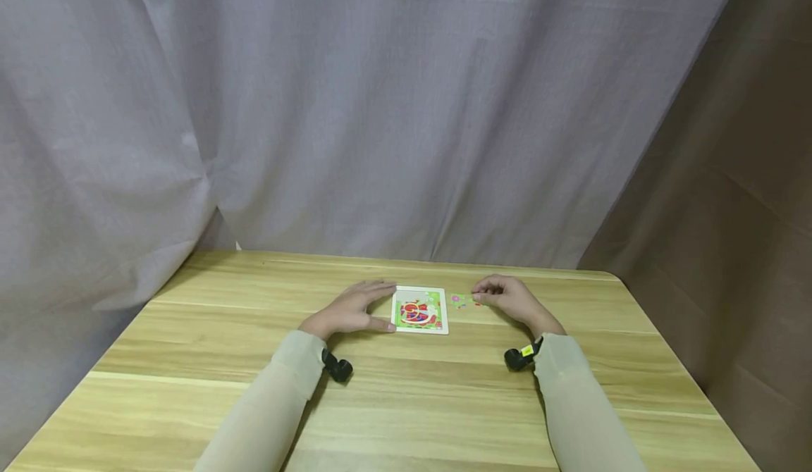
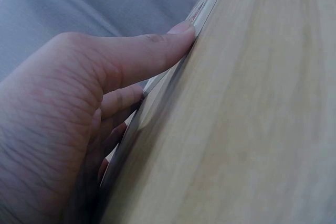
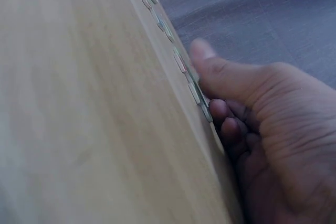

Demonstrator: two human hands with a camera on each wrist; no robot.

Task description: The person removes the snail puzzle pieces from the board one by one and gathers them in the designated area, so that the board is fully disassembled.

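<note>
A small square jigsaw tray (image 1: 440, 327) with a white rim lies on the table, its picture red and green with a pale grey bare area at the upper left. My left hand (image 1: 352, 308) is at the tray's left side, thumb and fingers spread and fairly straight, their tips touching the rim near two corners. Right of the tray are several flat green puzzle pieces (image 1: 459, 301). My right hand (image 1: 510, 299) has curled fingers and pinches a piece at their right end between thumb and fingers. Thin piece edges (image 3: 179, 60) show beside the thumb in the right wrist view.
The wooden table (image 1: 406, 401) reaches back to a grey curtain (image 1: 393, 120). A brown curtain (image 1: 748, 232) hangs on the right. Each wrist wears a small black camera, such as the one on the left wrist (image 1: 337, 366).
</note>
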